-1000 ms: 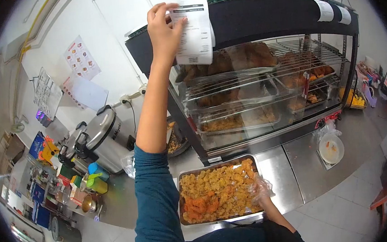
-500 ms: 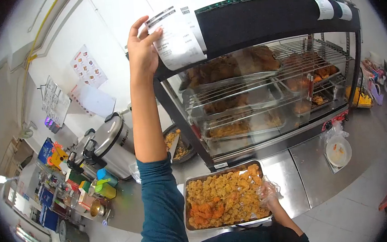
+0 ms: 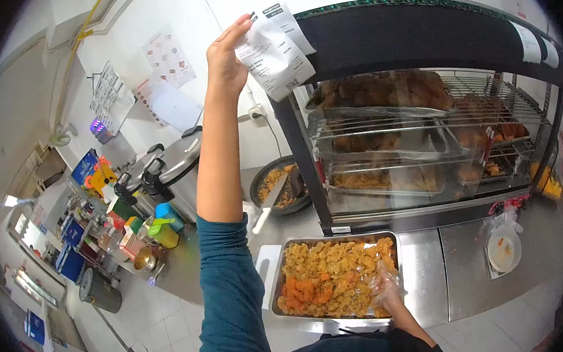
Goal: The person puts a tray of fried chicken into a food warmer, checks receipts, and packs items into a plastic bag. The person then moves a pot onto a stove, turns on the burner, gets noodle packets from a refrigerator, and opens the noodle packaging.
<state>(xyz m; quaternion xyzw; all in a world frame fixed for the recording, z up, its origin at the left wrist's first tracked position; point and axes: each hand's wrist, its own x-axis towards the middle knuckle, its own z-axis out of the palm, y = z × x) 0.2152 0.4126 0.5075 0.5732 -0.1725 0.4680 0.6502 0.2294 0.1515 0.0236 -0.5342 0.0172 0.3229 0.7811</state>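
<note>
My left hand [image 3: 227, 58] is raised high with its fingers closed on a printed receipt [image 3: 276, 60]. Behind that slip hangs a second receipt [image 3: 286, 27] at the black top of the display warmer [image 3: 409, 33]. My right hand [image 3: 388, 288], in a clear plastic glove, is at the right side of a metal tray [image 3: 400, 253], over the food. Golden fried pieces [image 3: 328, 258] fill the tray, with a redder batch [image 3: 304, 292] at the left. Glare on the glove hides how the right fingers are set.
A white-handled knife [image 3: 273, 200] lies across a dark pan of crumbs [image 3: 278, 176]. Large pressure cookers [image 3: 175, 164] stand to the left. Inside the warmer are trays of browned food [image 3: 381, 95]. A white bowl [image 3: 504, 253] sits on the steel counter [image 3: 462, 281] at right.
My left hand has pulled the receipt slightly askew, and it now looks more crumpled. The right hand has moved inward from the tray's right rim onto the food. The view has swung left.
</note>
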